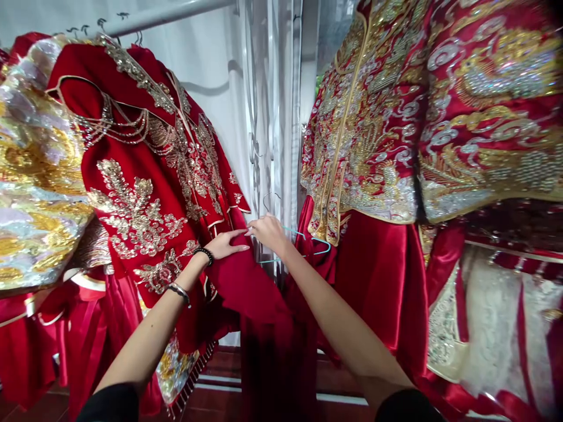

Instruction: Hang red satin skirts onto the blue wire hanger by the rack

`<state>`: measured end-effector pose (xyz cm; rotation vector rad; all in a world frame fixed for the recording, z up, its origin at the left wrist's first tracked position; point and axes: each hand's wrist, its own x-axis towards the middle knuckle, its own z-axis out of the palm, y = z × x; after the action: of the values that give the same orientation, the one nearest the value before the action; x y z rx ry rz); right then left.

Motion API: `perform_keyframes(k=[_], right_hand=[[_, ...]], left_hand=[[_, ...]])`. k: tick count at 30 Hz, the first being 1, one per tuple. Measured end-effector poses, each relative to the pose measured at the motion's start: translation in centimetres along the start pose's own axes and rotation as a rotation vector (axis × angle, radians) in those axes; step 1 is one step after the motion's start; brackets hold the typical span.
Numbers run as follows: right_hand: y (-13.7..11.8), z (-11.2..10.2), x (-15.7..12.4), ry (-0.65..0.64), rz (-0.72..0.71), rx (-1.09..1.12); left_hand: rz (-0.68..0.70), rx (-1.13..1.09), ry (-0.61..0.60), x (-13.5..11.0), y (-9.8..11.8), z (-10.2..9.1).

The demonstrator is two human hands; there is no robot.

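Observation:
Ahead of me, my right hand (267, 233) is closed around the neck of a light blue hanger (324, 248). The hanger's metal hook (271, 198) rises just above the fingers, and its arm sticks out to the right. My left hand (225, 245) meets the right hand's fingertips and holds the upper part of a dark red skirt-like cloth (255, 290). That cloth drapes down between my forearms; its lower end is in shadow. Close to the left hand hangs a red jacket (145, 135) with gold sequin flowers and beaded strands.
A white rail (171, 14) carries garments at the left, including a gold and white sequined one (39, 164). On the right hang heavily embroidered red and gold jackets (365, 117) above a red satin skirt (378, 275). A white curtain (206, 76) and metal posts (264, 117) stand behind.

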<state>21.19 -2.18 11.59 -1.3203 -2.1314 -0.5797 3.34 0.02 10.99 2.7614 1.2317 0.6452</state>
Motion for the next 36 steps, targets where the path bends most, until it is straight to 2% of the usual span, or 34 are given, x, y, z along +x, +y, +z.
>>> perform_keyframes(k=[1,3,7,10,12,14,16,18,19,22,24,27,33,36], right_hand=[[0.0,0.1,0.0,0.001,0.008,-0.002],[0.2,0.2,0.0,-0.014,0.003,0.007],[0.4,0.3,-0.2,-0.051,-0.06,0.113],[-0.4,-0.2,-0.8,0.044,-0.061,0.231],[-0.7,-1.3,-1.5,0.183,0.023,0.242],[0.0,-2.9,-2.6,0.29,0.186,0.201],[2.1,-4.7,-4.1,0.285,0.387,0.164],[5.2,-5.9,-5.8,0.144,0.632,0.086],[6.9,-6.2,-6.7,0.063,0.711,0.024],[10.9,-5.9,-9.3,-0.272,0.804,-0.007],[12.1,-5.2,-10.7,-0.355,0.831,0.0],[12.0,-4.9,-11.9,-0.396,0.877,0.107],[11.0,-7.7,-12.1,-0.699,0.979,0.538],[10.9,-7.9,-12.2,-0.732,1.012,0.578]], left_hand=[[-0.029,0.014,-0.062,0.2,0.1,0.1],[-0.08,0.085,-0.068,0.4,0.8,0.5],[-0.164,0.286,0.086,0.5,2.7,2.1],[-0.259,0.42,0.174,0.5,3.1,3.1],[-0.254,0.491,0.212,0.8,2.4,3.3],[-0.218,0.533,0.212,1.3,1.3,3.2],[-0.191,0.544,0.194,2.0,0.1,3.2],[-0.173,0.53,0.193,2.7,-0.9,3.3],[-0.166,0.517,0.197,3.0,-1.2,3.5],[-0.148,0.469,0.204,3.6,-1.7,4.2],[-0.136,0.451,0.205,3.9,-1.7,4.5],[-0.129,0.462,0.186,4.1,-1.6,4.5],[-0.147,0.479,0.128,4.0,-1.4,4.4],[-0.149,0.458,0.144,3.9,-1.3,4.6]])
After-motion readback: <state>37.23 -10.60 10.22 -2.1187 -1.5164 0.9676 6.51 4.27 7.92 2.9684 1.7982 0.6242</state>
